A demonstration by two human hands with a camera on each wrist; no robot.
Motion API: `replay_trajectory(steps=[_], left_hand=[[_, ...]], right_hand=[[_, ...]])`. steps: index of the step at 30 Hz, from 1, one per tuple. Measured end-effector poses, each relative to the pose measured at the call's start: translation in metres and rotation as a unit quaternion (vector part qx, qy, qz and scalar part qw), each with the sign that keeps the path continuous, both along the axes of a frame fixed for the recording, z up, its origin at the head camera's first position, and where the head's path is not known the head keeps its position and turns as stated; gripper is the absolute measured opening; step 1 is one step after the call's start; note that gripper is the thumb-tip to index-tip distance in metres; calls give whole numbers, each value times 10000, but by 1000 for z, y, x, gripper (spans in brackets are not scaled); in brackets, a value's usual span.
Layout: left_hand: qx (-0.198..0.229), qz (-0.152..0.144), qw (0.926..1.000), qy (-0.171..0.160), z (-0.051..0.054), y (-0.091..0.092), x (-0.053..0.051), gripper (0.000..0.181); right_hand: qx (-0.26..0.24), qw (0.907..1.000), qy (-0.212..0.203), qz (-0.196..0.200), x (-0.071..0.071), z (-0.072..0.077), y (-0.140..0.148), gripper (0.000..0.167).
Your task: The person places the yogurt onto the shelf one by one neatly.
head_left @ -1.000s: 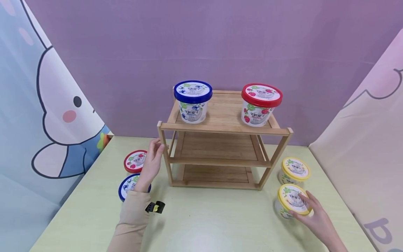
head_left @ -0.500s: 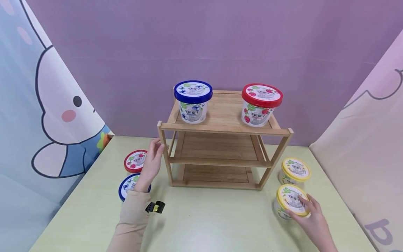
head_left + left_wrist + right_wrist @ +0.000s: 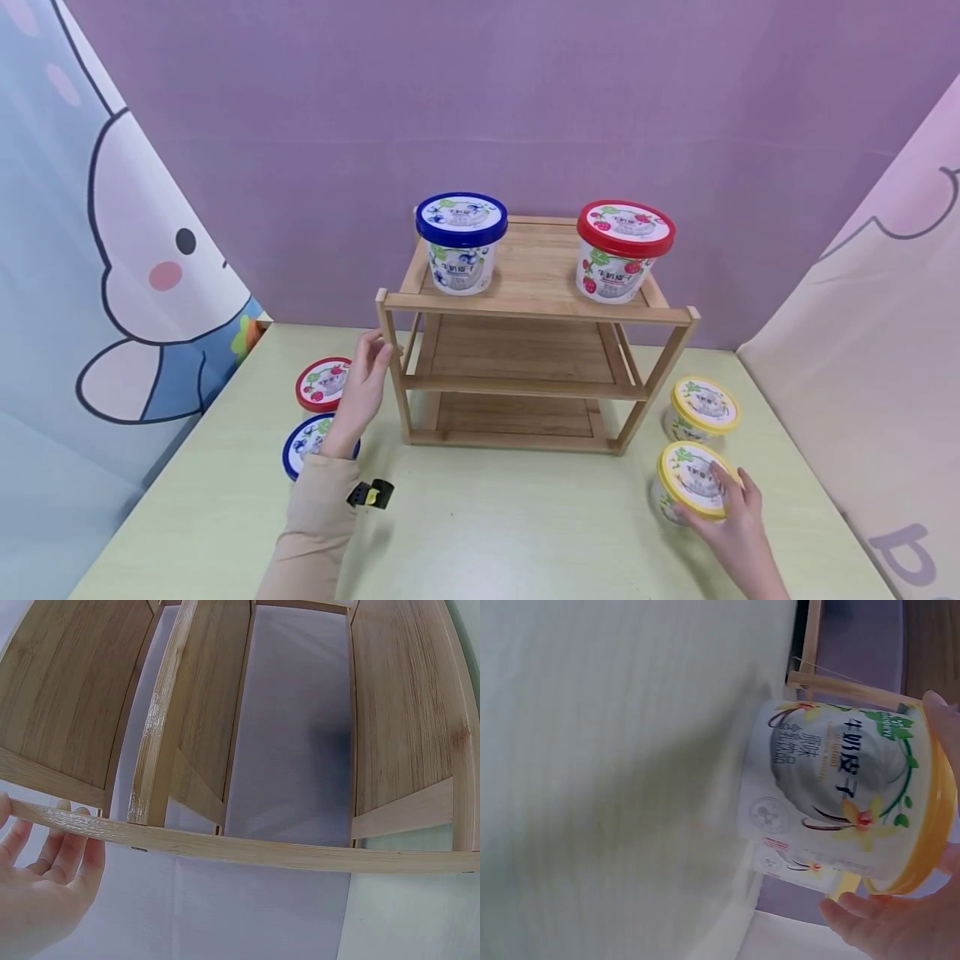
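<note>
My left hand (image 3: 363,387) holds the left front post of the wooden shelf rack (image 3: 525,387). In the left wrist view, the thumb and fingers of that hand (image 3: 49,889) lie on either side of the post (image 3: 300,855). At the right, my right hand (image 3: 731,521) grips a yellow-lidded tub (image 3: 693,477) around its lid. Flowers and Chinese lettering mark the side of this upright tub (image 3: 832,787) in the right wrist view. A blue-lidded tub (image 3: 461,242) and a red-lidded tub (image 3: 625,250) stand on the top shelf.
Another yellow-lidded tub (image 3: 703,407) stands just behind the held one. Left of the rack are a second red-lidded tub (image 3: 322,383) and a second blue-lidded tub (image 3: 306,443), partly covered by my left arm. Curtains (image 3: 540,100) enclose the pale green table (image 3: 480,533).
My right hand has shifted slightly left and toward me, its hold around the lid closer, and the front yellow-lidded tub has moved a little with it. My left hand stays on the post.
</note>
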State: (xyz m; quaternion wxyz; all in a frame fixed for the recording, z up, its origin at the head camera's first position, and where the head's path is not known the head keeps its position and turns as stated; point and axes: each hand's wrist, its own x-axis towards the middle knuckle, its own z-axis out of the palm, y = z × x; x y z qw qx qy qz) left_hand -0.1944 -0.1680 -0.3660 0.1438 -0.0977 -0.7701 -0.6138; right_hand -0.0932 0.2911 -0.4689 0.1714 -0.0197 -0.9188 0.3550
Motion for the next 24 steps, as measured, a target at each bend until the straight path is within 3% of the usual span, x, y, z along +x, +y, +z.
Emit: replay_trajectory(steps=[9,24], left_hand=[[30,-19,10000,19,0,-1,1,34],[30,-21,9999,-109,2,0,3,36]], right_hand=[[-362,9989,-291,72,-7,-8,2,84],[-593,9960,-653,-153,-5,-9,1,87]])
